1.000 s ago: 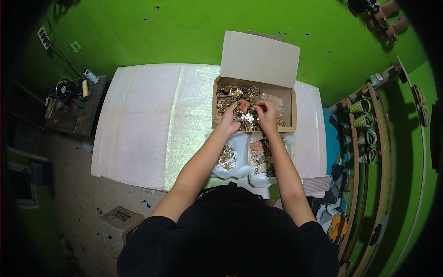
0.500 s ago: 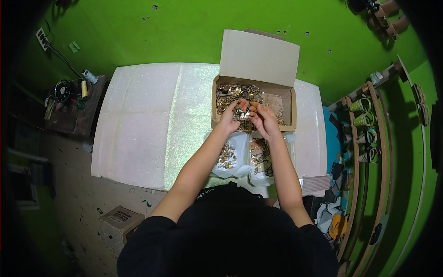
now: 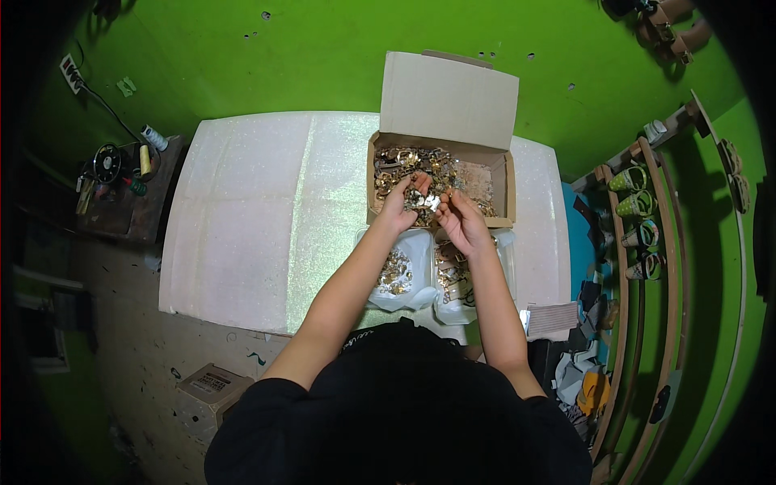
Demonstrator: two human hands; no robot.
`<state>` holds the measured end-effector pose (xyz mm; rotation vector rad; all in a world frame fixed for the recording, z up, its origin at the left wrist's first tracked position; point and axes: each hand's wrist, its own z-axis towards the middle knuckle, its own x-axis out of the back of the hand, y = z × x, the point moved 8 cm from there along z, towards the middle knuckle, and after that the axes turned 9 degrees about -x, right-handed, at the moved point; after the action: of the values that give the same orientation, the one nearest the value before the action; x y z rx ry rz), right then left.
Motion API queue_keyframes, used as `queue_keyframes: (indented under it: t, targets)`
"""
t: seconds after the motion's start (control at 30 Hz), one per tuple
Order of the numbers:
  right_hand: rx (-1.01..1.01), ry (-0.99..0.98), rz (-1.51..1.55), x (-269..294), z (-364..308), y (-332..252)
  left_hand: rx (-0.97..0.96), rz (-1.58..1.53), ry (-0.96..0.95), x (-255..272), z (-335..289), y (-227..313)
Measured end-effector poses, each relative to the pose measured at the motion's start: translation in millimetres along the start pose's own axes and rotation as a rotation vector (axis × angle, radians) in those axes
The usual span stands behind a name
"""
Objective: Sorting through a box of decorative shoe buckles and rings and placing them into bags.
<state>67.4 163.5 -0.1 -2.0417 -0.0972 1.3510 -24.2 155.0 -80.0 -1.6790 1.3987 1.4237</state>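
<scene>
My left hand (image 3: 401, 204) is cupped at the front of an open cardboard box (image 3: 507, 194), with a handful of shiny metal fittings (image 3: 419, 212) in its palm. Close beside it, my right hand (image 3: 462, 224) has its fingertips pinched together; whatever is between them is too small to make out. Gold and silver metal pieces, some like buckles (image 3: 404, 155), fill the left part of the box. Just below stand two white plastic tubs: the left tub (image 3: 416, 257) contains small gold and silver pieces, and the right tub (image 3: 508, 263), partly behind my right forearm, contains larger fittings.
A pale glittery sheet (image 3: 242, 210) covers the table against the green wall. On the left is a small dark table (image 3: 141, 214) with thread spools. A wooden rack (image 3: 626, 323) with sandals stands at the right, near scraps of material (image 3: 578, 380). A carton (image 3: 212, 384) sits on the floor.
My right hand has dipped slightly and its fingers have drawn closer together. My left hand stays cupped around the metal pieces. The whole view has shifted a little.
</scene>
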Motion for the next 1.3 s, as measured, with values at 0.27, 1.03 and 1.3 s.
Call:
queue_keyframes:
  t: [0.27,1.03,1.3]
  targets:
    - [0.194,0.458,-0.709,26.7,7.2,-39.0,0.025,-0.048,-0.011,-7.0,-5.6,-0.1]
    - [0.114,0.333,-0.931,27.2,23.6,-52.5,0.002,0.003,0.013,-4.5,-3.7,2.1]
    - [0.219,0.372,-1.162,26.7,16.5,-55.1,0.010,-0.001,0.022,-5.4,-4.9,2.1]
